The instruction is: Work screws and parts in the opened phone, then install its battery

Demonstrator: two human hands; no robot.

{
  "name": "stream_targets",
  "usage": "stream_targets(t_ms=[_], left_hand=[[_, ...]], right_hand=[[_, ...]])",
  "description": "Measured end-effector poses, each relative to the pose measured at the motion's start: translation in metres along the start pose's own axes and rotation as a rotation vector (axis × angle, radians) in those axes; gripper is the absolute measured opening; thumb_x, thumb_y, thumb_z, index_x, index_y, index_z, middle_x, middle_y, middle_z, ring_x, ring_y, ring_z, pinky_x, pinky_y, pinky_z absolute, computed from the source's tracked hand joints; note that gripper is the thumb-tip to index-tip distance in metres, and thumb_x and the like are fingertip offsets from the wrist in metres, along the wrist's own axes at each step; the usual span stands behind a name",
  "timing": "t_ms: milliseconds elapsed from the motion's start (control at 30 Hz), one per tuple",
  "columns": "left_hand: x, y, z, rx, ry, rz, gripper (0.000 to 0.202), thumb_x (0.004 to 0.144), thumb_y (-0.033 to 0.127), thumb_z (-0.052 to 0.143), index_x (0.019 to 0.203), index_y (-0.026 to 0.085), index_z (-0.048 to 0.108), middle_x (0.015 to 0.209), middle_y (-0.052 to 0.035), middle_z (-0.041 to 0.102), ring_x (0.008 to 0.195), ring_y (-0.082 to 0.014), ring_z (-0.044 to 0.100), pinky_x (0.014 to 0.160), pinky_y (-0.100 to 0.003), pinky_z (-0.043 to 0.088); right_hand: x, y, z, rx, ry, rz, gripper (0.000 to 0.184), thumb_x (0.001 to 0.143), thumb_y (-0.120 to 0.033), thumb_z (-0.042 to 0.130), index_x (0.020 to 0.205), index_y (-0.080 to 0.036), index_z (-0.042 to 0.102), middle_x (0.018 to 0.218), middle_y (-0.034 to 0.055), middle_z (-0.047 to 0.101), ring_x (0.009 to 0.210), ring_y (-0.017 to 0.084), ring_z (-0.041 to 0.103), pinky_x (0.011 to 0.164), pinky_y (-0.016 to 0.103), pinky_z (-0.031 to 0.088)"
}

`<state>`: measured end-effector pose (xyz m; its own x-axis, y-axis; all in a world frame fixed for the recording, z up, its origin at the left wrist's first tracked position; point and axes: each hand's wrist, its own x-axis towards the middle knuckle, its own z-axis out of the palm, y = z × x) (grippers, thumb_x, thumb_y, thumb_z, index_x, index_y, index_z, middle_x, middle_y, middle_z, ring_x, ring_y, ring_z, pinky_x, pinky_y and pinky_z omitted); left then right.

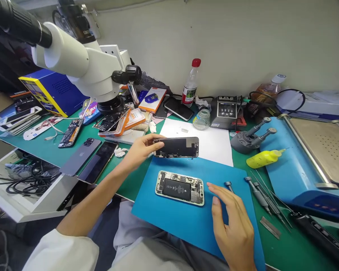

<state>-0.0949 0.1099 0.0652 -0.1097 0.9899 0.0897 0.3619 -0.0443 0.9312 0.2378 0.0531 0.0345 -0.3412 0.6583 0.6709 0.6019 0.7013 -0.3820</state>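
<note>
My left hand (145, 148) grips the left end of a phone screen (176, 147), thumb on top, with the dark inner side showing. The screen is held just above the far edge of the blue mat (152, 210). Below it on the mat lies an opened phone body (180, 188), its black battery and circuit parts exposed. To the right of that phone is my right hand (231, 222), fingers apart and nothing in them. A screwdriver (228, 186) lies partly hidden behind the right fingers.
A microscope (81, 64) looms at upper left. Phones (80, 156) lie on the left. A glass jar (202, 119) and plastic bottle (190, 84) stand behind white paper (214, 146). At right are a yellow squeeze bottle (264, 159), tweezers (274, 203) and a blue machine (285, 162).
</note>
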Motion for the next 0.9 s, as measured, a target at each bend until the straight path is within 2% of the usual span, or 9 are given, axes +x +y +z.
stream_targets(t_ms=[100,200,367,600,900], left_hand=[[-0.009,-0.002,0.014,-0.091,-0.082,-0.012,0.039,0.11,0.044,0.075,0.138,0.018,0.071,0.135,-0.0109,0.075,0.114,-0.0261,0.077,0.099,-0.048,0.068],[-0.016,-0.004,0.022,-0.159,-0.12,-0.012,0.037,0.11,0.045,0.075,0.136,0.018,0.072,0.135,-0.0109,0.075,0.116,-0.0264,0.076,0.1,-0.048,0.067],[-0.023,-0.007,0.028,-0.224,-0.137,0.011,0.034,0.11,0.045,0.075,0.127,0.017,0.074,0.127,-0.0093,0.076,0.112,-0.0251,0.076,0.099,-0.047,0.066],[-0.027,-0.003,0.03,-0.288,-0.207,0.025,0.021,0.105,0.038,0.073,0.113,0.018,0.074,0.114,-0.0055,0.08,0.104,-0.0232,0.074,0.088,-0.032,0.06],[-0.031,-0.001,0.03,-0.314,-0.238,0.042,0.013,0.104,0.03,0.072,0.11,0.019,0.074,0.116,-0.0044,0.081,0.115,-0.0241,0.074,0.091,-0.03,0.056]], right_hand=[[0.006,-0.007,-0.003,0.042,-0.041,-0.056,0.031,0.108,-0.009,0.06,0.135,-0.021,0.068,0.129,0.0073,0.079,0.122,0.022,0.075,0.106,0.039,0.062],[0.018,-0.02,-0.003,0.067,-0.151,-0.083,0.028,0.108,-0.009,0.059,0.13,-0.023,0.069,0.131,0.0061,0.079,0.122,0.021,0.074,0.101,0.037,0.062],[0.037,-0.036,0.014,0.052,-0.261,-0.078,0.027,0.107,-0.008,0.057,0.127,-0.023,0.068,0.137,0.0041,0.077,0.121,0.02,0.073,0.098,0.037,0.06],[0.043,-0.031,0.036,-0.005,-0.321,-0.047,0.021,0.109,-0.009,0.056,0.122,-0.02,0.068,0.129,0.0052,0.078,0.111,0.021,0.071,0.091,0.039,0.054],[0.039,-0.028,0.04,0.019,-0.336,-0.045,0.024,0.109,-0.01,0.059,0.128,-0.022,0.067,0.133,0.004,0.077,0.117,0.021,0.069,0.099,0.039,0.054]])
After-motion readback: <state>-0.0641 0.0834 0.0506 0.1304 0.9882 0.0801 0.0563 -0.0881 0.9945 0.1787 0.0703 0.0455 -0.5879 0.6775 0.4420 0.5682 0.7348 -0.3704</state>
